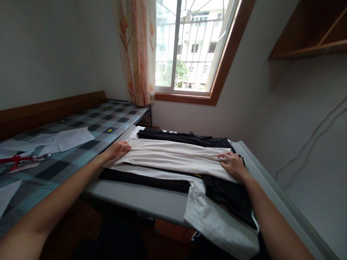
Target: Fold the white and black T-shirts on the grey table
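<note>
A long cream garment [173,155] lies folded lengthwise over other clothes on the grey table [141,200]. At its left end my left hand [119,150] has its fingers closed on the cloth. My right hand [232,163] grips the right end, thumb and fingers together at the fold. Black clothing [184,137] lies behind the cream garment, and a black piece [230,198] sticks out below my right hand. A white shirt [214,216] spreads under these, with part of it hanging over the front edge.
To the left, a checkered mattress [116,115] holds loose papers [74,139] and a red-handled tool [18,159]. A window [189,47] with a curtain [139,54] is behind the table. A wooden shelf [309,52] hangs at upper right.
</note>
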Tool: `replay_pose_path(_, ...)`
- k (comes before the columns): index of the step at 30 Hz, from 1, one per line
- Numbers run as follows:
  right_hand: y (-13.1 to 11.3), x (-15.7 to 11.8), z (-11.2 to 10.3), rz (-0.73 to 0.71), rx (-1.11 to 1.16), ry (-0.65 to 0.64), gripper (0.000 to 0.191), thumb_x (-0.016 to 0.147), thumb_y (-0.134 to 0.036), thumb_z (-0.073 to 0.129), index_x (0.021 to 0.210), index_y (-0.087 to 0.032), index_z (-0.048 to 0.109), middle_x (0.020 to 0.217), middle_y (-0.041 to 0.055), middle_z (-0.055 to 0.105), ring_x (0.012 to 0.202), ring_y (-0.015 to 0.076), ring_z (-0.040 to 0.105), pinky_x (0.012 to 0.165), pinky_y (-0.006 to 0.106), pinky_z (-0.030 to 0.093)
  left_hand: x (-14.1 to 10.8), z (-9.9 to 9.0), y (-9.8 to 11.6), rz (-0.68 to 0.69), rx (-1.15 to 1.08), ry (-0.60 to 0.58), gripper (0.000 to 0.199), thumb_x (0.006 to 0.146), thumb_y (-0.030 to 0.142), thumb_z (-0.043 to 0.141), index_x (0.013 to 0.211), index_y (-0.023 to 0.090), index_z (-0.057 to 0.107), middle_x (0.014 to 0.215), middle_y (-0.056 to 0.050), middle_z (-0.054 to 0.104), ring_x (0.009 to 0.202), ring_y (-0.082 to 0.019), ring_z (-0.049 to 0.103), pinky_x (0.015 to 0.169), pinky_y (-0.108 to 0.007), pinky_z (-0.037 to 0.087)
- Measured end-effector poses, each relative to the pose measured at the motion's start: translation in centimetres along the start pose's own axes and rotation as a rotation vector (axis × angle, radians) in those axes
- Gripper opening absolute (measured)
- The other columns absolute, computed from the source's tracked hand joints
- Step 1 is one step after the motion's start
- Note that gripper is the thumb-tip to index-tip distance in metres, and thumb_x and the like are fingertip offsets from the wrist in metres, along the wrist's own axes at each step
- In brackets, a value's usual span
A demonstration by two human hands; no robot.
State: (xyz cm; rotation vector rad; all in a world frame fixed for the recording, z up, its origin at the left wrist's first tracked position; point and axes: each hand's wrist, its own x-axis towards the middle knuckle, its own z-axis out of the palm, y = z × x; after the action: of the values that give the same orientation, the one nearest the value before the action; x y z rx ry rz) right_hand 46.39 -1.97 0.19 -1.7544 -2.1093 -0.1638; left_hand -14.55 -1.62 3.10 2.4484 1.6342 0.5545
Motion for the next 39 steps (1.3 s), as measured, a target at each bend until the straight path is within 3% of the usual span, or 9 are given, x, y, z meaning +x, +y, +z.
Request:
replay_pose_path(10, -0.3, -0.1, -0.1, -0.097, -0.126, 0.138, 0.026, 0.086, -0.031, 0.051, 0.091, -0.022, 0.075, 0.095, 0.0094, 0.07, 0.096, 0.028, 0.057, 0.082, 0.04, 0.037, -0.3, 0.0, 0.2, -0.082, 0.236, 0.13, 0.026, 0.085, 0.033, 0.048, 0.084, 0.021, 0.071, 0.101, -0.007, 0.067, 0.091, -0.021, 0.062, 0.079, -0.028, 0.046)
replay_pose_path(13, 0.0, -0.3, -0.2, -0.072, -0.046, 0.091, 0.026, 0.084, -0.032, 0.051, 0.088, -0.024, 0.075, 0.094, 0.0082, 0.07, 0.094, 0.0273, 0.059, 0.081, 0.04, 0.039, -0.5, 0.1, 0.2, -0.123, 0.229, 0.095, 0.024, 0.085, 0.034, 0.05, 0.09, 0.022, 0.07, 0.098, -0.006, 0.066, 0.078, -0.019, 0.062, 0.07, -0.026, 0.045)
replay_pose_path(16, 1.0, -0.4, -0.3, 0.014, 0.1, 0.093, 0.029, 0.08, -0.041, 0.055, 0.093, -0.024, 0.074, 0.094, 0.0082, 0.069, 0.088, 0.0253, 0.062, 0.077, 0.037, 0.043, -1.3, -0.4, 0.3, -0.168, 0.153, 0.143, 0.028, 0.081, 0.044, 0.057, 0.094, 0.02, 0.066, 0.085, -0.004, 0.064, 0.07, -0.017, 0.059, 0.065, -0.025, 0.044)
replay_pose_path(18, 2.1, -0.6, -0.6, 0.093, 0.194, 0.088, 0.038, 0.074, -0.052, 0.059, 0.091, -0.021, 0.073, 0.086, 0.0087, 0.069, 0.079, 0.0235, 0.063, 0.07, 0.035, 0.046, -2.2, -1.0, 0.5, -0.134, 0.059, 0.098, 0.033, 0.079, 0.051, 0.059, 0.085, 0.019, 0.065, 0.078, -0.003, 0.063, 0.068, -0.016, 0.057, 0.065, -0.025, 0.045)
replay_pose_path(20, 3.4, -0.7, -0.8, 0.177, 0.264, 0.03, 0.045, 0.068, -0.061, 0.061, 0.082, -0.02, 0.071, 0.075, 0.008, 0.068, 0.068, 0.0218, 0.062, 0.062, 0.032, 0.046, -3.3, -1.7, 0.9, -0.075, -0.042, -0.02, 0.037, 0.079, 0.055, 0.06, 0.077, 0.018, 0.065, 0.076, -0.002, 0.062, 0.068, -0.016, 0.057, 0.065, -0.025, 0.045)
replay_pose_path(24, 5.0, -0.9, -1.5, 0.317, 0.351, -0.163, 0.05, 0.057, -0.068, 0.065, 0.069, -0.02, 0.07, 0.066, 0.0079, 0.069, 0.063, 0.0229, 0.063, 0.056, 0.031, 0.045, -5.3, -2.1, 2.0, 0.037, -0.11, -0.142, 0.034, 0.078, 0.05, 0.063, 0.088, 0.018, 0.069, 0.088, -0.004, 0.065, 0.079, -0.017, 0.06, 0.074, -0.026, 0.048)
replay_pose_path(31, 4.3, -1.4, -3.2, 0.294, 0.467, -0.312, 0.051, 0.053, -0.067, 0.068, 0.07, -0.019, 0.072, 0.075, 0.0067, 0.072, 0.072, 0.0239, 0.065, 0.065, 0.031, 0.047, -6.3, -0.9, 3.0, 0.238, 0.027, -0.007, 0.028, 0.084, 0.032, 0.057, 0.106, 0.02, 0.069, 0.104, -0.007, 0.066, 0.095, -0.019, 0.062, 0.088, -0.03, 0.049)
replay_pose_path(39, 3.8, -1.2, -3.2, 0.28, 0.498, -0.259, 0.054, 0.053, -0.07, 0.067, 0.067, -0.018, 0.069, 0.074, 0.0084, 0.07, 0.072, 0.0241, 0.063, 0.064, 0.031, 0.047, -7.1, -1.1, 2.9, 0.273, 0.179, 0.078, 0.023, 0.09, 0.023, 0.048, 0.087, 0.022, 0.071, 0.087, -0.005, 0.067, 0.079, -0.017, 0.061, 0.077, -0.028, 0.047)
